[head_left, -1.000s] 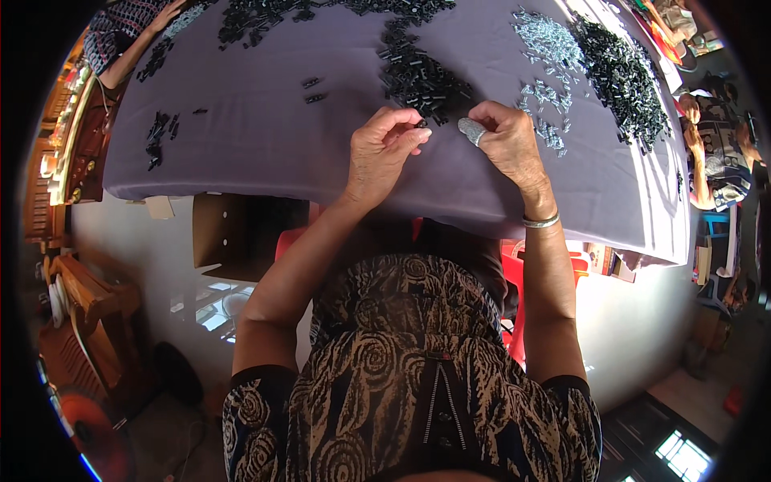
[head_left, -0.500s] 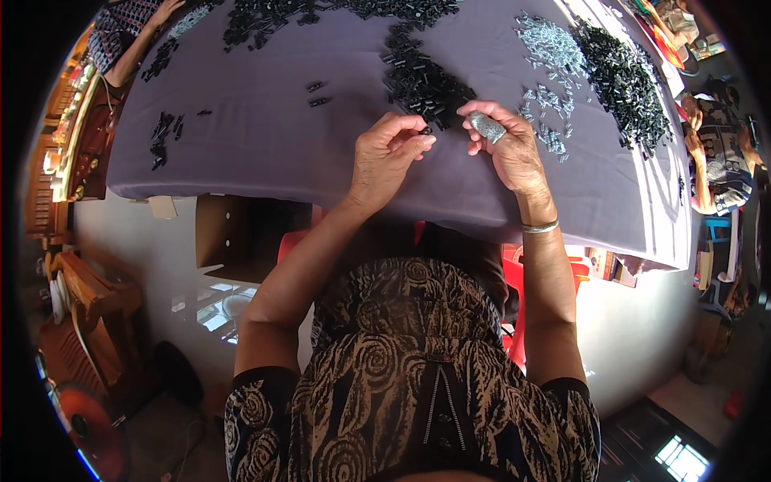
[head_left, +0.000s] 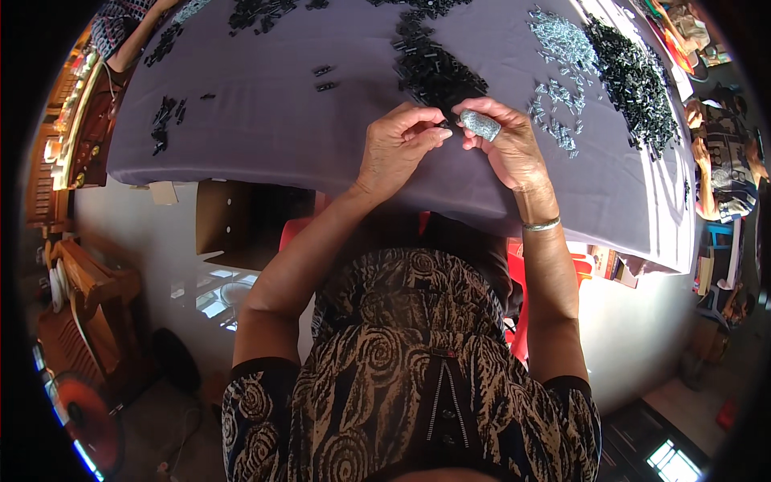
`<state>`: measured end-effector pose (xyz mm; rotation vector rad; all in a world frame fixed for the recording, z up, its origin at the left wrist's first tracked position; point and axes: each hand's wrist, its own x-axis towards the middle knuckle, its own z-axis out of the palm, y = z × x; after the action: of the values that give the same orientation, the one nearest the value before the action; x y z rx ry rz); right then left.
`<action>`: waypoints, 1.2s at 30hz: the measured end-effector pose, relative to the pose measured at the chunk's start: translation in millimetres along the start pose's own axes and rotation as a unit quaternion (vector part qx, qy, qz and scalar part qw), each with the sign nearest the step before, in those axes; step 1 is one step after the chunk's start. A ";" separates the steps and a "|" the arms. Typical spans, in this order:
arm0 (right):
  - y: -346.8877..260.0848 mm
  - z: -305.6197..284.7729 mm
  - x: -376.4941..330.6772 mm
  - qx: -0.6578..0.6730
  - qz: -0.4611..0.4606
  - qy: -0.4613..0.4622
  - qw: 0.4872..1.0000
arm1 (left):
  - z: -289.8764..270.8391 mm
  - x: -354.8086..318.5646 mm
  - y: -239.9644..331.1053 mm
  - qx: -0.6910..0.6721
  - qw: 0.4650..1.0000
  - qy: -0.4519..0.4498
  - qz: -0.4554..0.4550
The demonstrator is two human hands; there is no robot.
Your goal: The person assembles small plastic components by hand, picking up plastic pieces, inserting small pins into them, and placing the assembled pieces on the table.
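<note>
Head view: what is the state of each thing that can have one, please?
left hand: fingers pinched on a small black part
right hand: closed, fingertip wrapped in grey tape
black parts: loose pile on the grey tablecloth
silver parts: scattered pile
bracelet: on right wrist

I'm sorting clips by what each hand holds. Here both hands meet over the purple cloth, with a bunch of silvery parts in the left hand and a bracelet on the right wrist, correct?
One detail is off: the bunch of silvery parts sits in the right hand, not the left hand. The head view shows it. Both hands do meet over the purple cloth, and the bracelet is on the right wrist.
</note>
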<state>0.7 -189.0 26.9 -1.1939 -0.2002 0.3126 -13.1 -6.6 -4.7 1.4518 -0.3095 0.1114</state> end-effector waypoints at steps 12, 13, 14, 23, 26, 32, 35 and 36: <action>4.4 7.7 1.1 -0.103 -0.033 0.011 0.994 | 0.7 -0.4 -3.3 0.018 1.000 0.002 0.006; 4.4 8.2 1.6 -0.148 -0.043 0.018 0.988 | 1.1 -0.4 -2.8 0.018 1.000 0.003 0.005; 4.1 8.5 1.9 -0.193 -0.053 0.025 0.979 | 1.2 -0.3 -1.9 0.018 1.000 0.004 0.004; 7.9 16.1 1.1 -0.282 -0.116 0.043 0.951 | 2.3 -2.1 0.9 0.023 1.000 0.018 0.001; 10.3 21.8 0.4 -0.324 -0.133 0.063 0.935 | 1.5 -3.0 3.3 0.053 0.999 0.006 0.000; 2.8 18.5 3.6 -0.218 -0.044 0.025 0.975 | 4.2 -1.6 1.2 0.029 0.999 0.030 -0.005; 0.2 18.2 2.4 -0.195 -0.037 0.015 0.980 | 4.0 -1.7 -0.4 0.030 0.999 0.037 0.004; -2.7 18.0 1.5 -0.195 -0.037 0.016 0.980 | 3.4 -1.3 -0.3 0.022 0.999 0.037 0.006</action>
<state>-3.2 -173.6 35.8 -1.5746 -0.2864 0.1937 -14.8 -9.9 -5.0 1.4848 -0.2566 0.1829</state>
